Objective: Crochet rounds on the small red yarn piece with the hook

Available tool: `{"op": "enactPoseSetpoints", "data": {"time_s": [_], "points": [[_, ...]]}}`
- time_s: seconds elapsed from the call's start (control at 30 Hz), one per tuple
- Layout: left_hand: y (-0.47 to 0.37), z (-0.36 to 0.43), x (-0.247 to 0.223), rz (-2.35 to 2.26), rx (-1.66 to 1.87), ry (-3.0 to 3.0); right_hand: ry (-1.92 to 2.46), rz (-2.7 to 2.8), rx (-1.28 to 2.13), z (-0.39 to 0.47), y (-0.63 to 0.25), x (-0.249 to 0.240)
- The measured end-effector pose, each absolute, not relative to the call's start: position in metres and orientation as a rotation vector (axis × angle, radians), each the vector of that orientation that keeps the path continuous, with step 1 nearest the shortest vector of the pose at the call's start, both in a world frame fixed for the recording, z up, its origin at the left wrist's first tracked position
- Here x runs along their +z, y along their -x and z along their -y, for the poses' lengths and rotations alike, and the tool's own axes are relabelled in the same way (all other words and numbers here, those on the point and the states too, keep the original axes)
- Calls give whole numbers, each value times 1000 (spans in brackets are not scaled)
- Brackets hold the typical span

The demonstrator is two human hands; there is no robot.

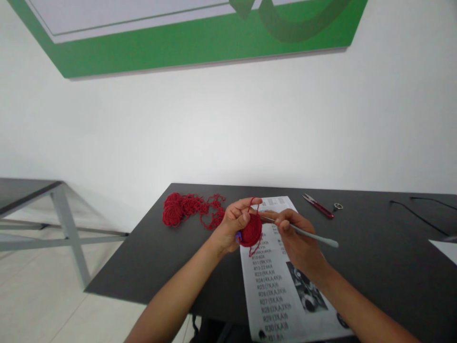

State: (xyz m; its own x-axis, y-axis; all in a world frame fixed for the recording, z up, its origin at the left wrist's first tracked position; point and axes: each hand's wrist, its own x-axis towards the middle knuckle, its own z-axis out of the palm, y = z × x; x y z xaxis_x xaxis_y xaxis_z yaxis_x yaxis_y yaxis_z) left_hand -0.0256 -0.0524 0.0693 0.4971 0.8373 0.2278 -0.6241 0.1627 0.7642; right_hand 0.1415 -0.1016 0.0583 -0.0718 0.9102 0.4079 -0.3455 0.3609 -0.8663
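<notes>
The left hand [232, 224] was grasping a round red crocheted piece [252, 232], pinched under the thumb on the near right side of that hand, with a small purple clip [238, 237] at the piece's left rim, just beside the palm. A strand of red yarn rose from the piece to the left hand's raised finger. The right hand [299, 242] gripped a crochet hook [314, 235] like a pen, its long axis running from the handle end, right of that hand, leftward to the thin metal shaft, which met the piece's upper right edge; whether the tip was inside a stitch I could not tell. The piece thus lay left of the right hand, and the left hand was the nearer, being in contact with it. Loose yarn [213, 217] and a red yarn ball [173, 209] lay to the left of the left hand, and a printed sheet [266, 305] lay beneath both hands and stretched nearer the body. Red-handled snips [318, 206] lay beyond the right hand, well apart from the hook. The left edge of the bench [157, 267] slanted away left of the left forearm, and the wall [228, 128] stood beyond both hands, past the bench's far edge.
</notes>
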Motion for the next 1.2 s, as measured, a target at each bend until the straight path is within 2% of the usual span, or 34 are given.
{"op": "enactPoseSetpoints", "data": {"time_s": [0.17,0.43,0.6,0.77,0.87,1.07,1.2], "points": [[26,52,68,-207,1044,-803,741,1330,949,106,-145,52],[21,55,67,-175,969,-772,501,979,1345,98,-132,60],[14,54,64,-380,1160,-1016,522,810,1398,93,-132,59],[10,58,61,-766,1487,-1446,614,808,1241,86,-133,49],[7,64,56,-838,1498,-1589,720,900,1119,86,-132,45],[-4,70,49,-718,1421,-1420,944,1251,550,94,-136,49],[-4,66,55,-663,1466,-1284,1010,1233,528,99,-135,50]]}}
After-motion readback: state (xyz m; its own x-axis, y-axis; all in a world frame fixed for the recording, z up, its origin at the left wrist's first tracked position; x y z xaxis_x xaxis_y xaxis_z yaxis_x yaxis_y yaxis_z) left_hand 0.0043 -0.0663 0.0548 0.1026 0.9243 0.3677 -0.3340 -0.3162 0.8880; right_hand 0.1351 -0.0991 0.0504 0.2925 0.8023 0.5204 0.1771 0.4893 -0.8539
